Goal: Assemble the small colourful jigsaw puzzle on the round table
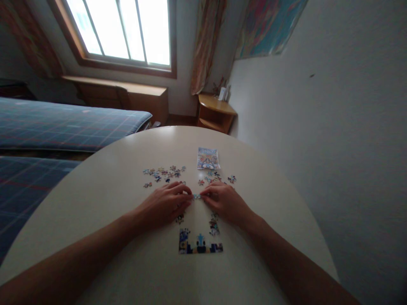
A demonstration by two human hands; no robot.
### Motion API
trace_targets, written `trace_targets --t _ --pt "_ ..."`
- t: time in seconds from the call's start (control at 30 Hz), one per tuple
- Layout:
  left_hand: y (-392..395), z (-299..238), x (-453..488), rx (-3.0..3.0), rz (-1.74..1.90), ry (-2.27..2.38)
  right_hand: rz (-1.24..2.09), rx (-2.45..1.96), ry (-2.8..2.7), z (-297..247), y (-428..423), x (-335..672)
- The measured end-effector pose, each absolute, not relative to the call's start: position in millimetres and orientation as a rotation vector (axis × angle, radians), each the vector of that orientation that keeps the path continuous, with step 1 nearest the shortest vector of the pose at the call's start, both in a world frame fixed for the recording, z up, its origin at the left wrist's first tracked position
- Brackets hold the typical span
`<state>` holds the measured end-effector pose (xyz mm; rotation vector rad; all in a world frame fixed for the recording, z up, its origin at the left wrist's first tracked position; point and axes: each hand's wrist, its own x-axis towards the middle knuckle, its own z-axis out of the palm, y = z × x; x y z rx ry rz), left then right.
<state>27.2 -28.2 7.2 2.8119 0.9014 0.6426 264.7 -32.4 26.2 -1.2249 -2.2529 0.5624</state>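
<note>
Between my two hands lies a small light-blue strip of jigsaw puzzle pieces (197, 196). My left hand (168, 199) pinches its left end with thumb and forefinger, and my right hand (224, 201) pinches the right end. Closer to me is a partly joined puzzle border (201, 248), with a bottom row and two sides running up toward my hands. Parts of those sides are covered by my fingers. Loose puzzle pieces (163, 173) are scattered beyond my left hand, and more loose pieces (211, 178) lie beyond my right hand.
The round white table (127, 262) carries everything. A printed picture sheet (208, 159) lies behind the pieces. Left of the table is a bed with a plaid mattress (70, 125). A wooden corner shelf (216, 106) stands at the back, and a wall (333, 127) rises on the right.
</note>
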Motion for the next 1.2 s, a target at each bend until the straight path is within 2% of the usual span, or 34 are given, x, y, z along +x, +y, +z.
trace_targets --t 0.4,0.7,0.9,1.2 --pt "-29.8 9.4 26.8 2.844 0.589 0.919 0.451 -1.182 -2.302 21.8 -32.0 259.5" --pt "-34.6 16.6 29.5 2.928 0.465 0.907 0.313 -1.07 -2.572 31.5 -33.6 267.5" --pt "-35.8 18.6 31.0 2.896 0.432 0.932 0.374 -0.998 -2.633 33.1 -32.2 278.1" --pt "-26.3 16.7 15.7 2.773 0.535 0.995 0.431 -1.136 -2.497 36.6 -30.4 297.2"
